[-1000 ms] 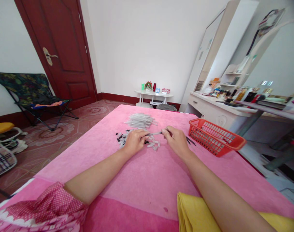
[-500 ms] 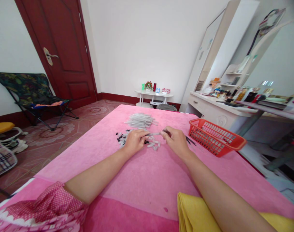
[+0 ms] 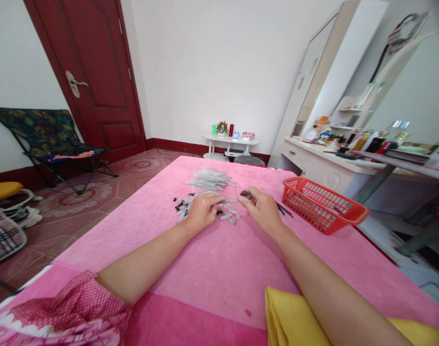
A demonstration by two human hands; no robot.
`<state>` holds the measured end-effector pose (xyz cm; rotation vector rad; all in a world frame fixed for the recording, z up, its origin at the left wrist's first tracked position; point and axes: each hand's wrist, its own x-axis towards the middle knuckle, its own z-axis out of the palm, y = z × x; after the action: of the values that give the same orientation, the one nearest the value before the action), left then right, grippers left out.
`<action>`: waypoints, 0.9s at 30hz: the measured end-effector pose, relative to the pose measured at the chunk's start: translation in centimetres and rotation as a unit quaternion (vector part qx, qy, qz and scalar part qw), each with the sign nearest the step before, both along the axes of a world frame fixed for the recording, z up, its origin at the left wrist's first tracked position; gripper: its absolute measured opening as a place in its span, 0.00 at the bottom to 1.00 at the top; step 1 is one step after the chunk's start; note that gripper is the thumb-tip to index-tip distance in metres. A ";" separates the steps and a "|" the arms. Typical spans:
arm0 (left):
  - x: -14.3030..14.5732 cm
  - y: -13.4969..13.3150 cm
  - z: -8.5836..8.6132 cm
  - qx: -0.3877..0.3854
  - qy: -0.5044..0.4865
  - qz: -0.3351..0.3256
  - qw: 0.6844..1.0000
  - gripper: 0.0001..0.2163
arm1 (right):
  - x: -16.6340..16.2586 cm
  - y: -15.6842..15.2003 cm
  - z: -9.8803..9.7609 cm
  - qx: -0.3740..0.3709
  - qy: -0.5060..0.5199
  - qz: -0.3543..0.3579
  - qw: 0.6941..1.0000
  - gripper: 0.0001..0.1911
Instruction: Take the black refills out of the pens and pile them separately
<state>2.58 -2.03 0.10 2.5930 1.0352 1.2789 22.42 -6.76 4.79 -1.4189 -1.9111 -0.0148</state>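
My left hand (image 3: 203, 210) is closed around one end of a slim translucent pen (image 3: 231, 201), which points to the right. At the pen's other end, my right hand (image 3: 258, 206) pinches with thumb and fingers; what lies inside that pinch is hard to make out. Beneath and beside my left hand is a scatter of small black and clear pen parts (image 3: 233, 216), partly hidden by the hand. Behind the hands rests a stack of whitish pen barrels (image 3: 210, 179). Several thin black sticks, like refills (image 3: 284, 210), lie just right of my right hand.
A red plastic basket (image 3: 323, 204) stands at the right of the pink-covered table (image 3: 205, 283). Folded yellow cloth (image 3: 291, 317) lies under my right forearm at the near edge. Beyond are a dressing table (image 3: 323, 156) and a folding chair (image 3: 42, 139).
My right fingers have shifted slightly left along the pen, toward my left hand. My left hand keeps its hold almost unmoved, and the piles look the same.
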 end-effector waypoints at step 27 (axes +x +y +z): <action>-4.6 4.6 2.2 -0.114 -0.021 0.141 0.983 0.13 | 1.6 1.5 -0.7 -0.066 0.210 0.063 0.974 0.13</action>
<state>-2.00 2.59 2.28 2.3038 1.4856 1.1774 24.02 -5.25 4.05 -1.2612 -1.6655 0.4460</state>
